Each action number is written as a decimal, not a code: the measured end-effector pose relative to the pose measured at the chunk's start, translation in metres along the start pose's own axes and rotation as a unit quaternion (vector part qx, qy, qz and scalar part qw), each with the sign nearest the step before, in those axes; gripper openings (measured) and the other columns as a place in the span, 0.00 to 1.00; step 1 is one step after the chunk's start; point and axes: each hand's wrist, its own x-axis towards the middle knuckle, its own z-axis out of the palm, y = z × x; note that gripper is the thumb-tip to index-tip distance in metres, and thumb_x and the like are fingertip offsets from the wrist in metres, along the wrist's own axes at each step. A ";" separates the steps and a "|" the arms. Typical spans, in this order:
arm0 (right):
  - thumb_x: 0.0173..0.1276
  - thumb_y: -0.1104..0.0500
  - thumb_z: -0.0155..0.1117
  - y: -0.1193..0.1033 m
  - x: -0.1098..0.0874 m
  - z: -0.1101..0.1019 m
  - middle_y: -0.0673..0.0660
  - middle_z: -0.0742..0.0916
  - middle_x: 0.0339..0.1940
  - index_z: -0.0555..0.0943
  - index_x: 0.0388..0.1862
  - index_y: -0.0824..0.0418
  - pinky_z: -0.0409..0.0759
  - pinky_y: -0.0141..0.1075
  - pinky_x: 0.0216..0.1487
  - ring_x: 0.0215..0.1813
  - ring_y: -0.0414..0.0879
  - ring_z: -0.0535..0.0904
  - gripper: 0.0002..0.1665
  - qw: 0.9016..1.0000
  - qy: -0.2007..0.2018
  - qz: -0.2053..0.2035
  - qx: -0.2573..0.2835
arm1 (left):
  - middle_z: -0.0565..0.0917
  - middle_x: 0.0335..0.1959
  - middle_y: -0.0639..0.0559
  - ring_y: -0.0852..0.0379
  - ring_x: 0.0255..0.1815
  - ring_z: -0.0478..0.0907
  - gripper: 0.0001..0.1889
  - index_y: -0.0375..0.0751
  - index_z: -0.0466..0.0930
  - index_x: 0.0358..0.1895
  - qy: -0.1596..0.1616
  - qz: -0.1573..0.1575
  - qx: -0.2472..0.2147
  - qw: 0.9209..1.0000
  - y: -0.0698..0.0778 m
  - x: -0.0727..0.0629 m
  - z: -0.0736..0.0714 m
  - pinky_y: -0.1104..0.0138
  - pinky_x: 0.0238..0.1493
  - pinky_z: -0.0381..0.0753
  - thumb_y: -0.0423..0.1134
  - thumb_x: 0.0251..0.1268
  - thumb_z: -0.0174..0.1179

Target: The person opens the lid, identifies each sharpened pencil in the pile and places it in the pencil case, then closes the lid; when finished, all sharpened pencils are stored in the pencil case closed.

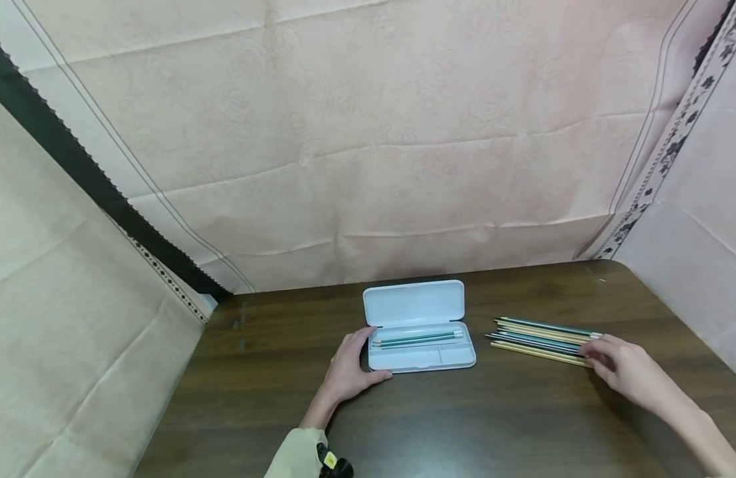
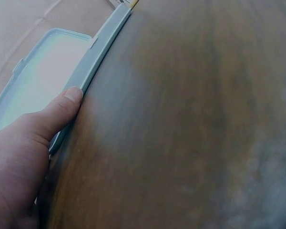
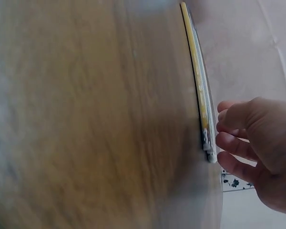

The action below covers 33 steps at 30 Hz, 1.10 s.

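A light blue pencil case [image 1: 397, 360] lies on the table with its lid [image 1: 414, 302] raised at the back. A few green pencils [image 1: 412, 340] rest inside it. My left hand [image 1: 346, 368] holds the case by its left end, thumb on the front edge and fingers toward the back; the thumb [image 2: 66, 102] on that edge shows in the left wrist view. To the right, several yellow and dark green pencils [image 1: 535, 340] lie side by side. Over their right ends is my right hand [image 1: 627, 368], fingers loosely bent; the right wrist view shows these fingers [image 3: 236, 143] just off the pencils.
The brown wooden table [image 1: 451, 425] carries the case and the pencils. Behind it hangs a pale patterned cloth [image 1: 368, 166], with more cloth at the left [image 1: 75, 318] and right [image 1: 702, 232] sides. A small partition divides the case's front compartment.
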 end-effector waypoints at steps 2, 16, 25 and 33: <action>0.64 0.64 0.72 0.002 -0.002 -0.001 0.47 0.81 0.30 0.84 0.33 0.57 0.70 0.25 0.30 0.30 0.32 0.73 0.04 1.000 -0.009 0.006 0.003 | 0.69 0.72 0.50 0.50 0.69 0.64 0.49 0.50 0.64 0.75 0.001 -0.002 -0.002 1.000 0.000 -0.001 0.000 0.45 0.62 0.69 0.65 0.51 0.73; 0.42 0.78 0.74 0.005 -0.001 -0.004 0.47 0.81 0.29 0.84 0.31 0.56 0.70 0.25 0.31 0.30 0.32 0.74 0.22 0.999 -0.039 0.014 -0.006 | 0.69 0.71 0.50 0.50 0.69 0.64 0.49 0.49 0.64 0.75 0.003 -0.003 -0.001 1.000 0.001 -0.002 0.000 0.45 0.62 0.69 0.63 0.51 0.73; 0.35 0.77 0.79 0.004 0.003 -0.001 0.45 0.83 0.29 0.84 0.29 0.52 0.74 0.28 0.32 0.32 0.38 0.80 0.25 0.998 -0.050 0.013 -0.035 | 0.69 0.72 0.50 0.50 0.70 0.64 0.49 0.50 0.64 0.75 0.001 0.000 0.001 1.000 0.002 -0.002 0.000 0.46 0.63 0.68 0.63 0.51 0.73; 0.36 0.74 0.80 0.003 0.004 -0.001 0.45 0.82 0.28 0.85 0.29 0.51 0.79 0.41 0.28 0.31 0.44 0.82 0.24 0.996 -0.076 0.016 -0.052 | 0.69 0.71 0.50 0.50 0.69 0.64 0.49 0.49 0.64 0.75 0.001 0.000 -0.001 1.000 0.002 -0.002 0.000 0.46 0.62 0.69 0.63 0.51 0.74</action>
